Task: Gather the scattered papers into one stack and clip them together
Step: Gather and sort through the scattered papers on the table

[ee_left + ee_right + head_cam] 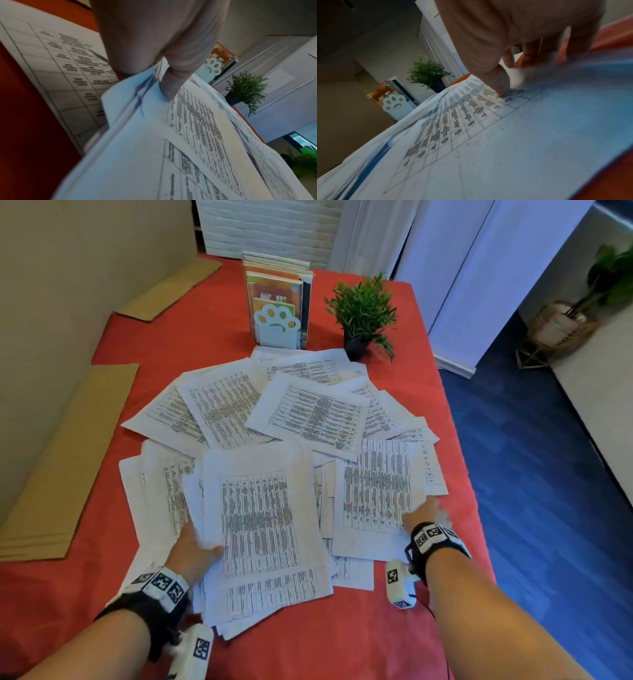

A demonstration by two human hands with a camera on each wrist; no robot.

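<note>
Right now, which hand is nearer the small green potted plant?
Right. The right hand rests on sheets below the small green potted plant; the left hand grips papers farther toward the left.

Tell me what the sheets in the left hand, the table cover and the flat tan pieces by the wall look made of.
Sheets: thin matte printer paper; they bend where the left hand pinches them. Table cover: red-orange, matte, probably cloth; the weave is not resolvable. Tan pieces: likely flattened cardboard, stiff with straight edges.

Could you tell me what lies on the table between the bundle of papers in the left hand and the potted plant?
In the head view, overlapping loose sheets cover the stretch from the bundle to the potted plant.
</note>
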